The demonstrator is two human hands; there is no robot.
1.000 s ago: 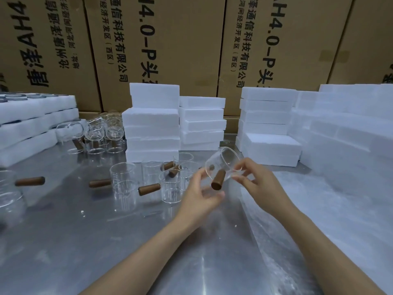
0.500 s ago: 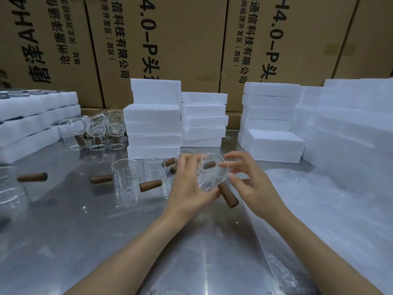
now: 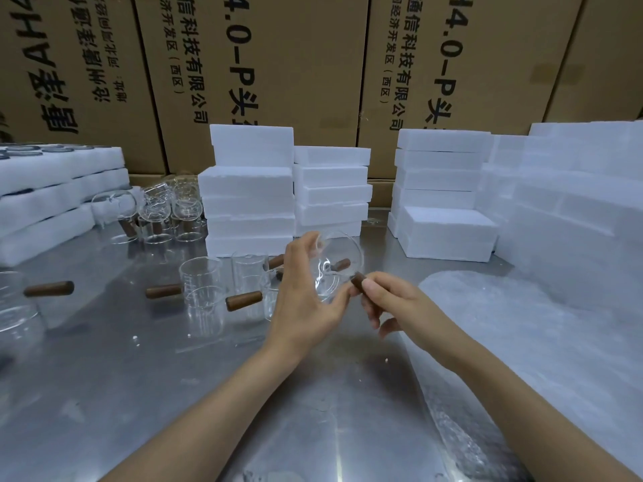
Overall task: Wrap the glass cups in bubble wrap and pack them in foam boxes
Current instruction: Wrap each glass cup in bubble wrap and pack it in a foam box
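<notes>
Left hand (image 3: 306, 300) cups the cup (image 3: 335, 264), fingers curled round it; right hand (image 3: 393, 304) pinches its handle (image 3: 358, 282).

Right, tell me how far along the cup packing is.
Done: closed foam boxes stand stacked at the back. In hand: left hand holds one glass cup, still unwrapped; right hand grips its wooden handle. Left: loose cups on the table, bubble wrap unused.
</notes>
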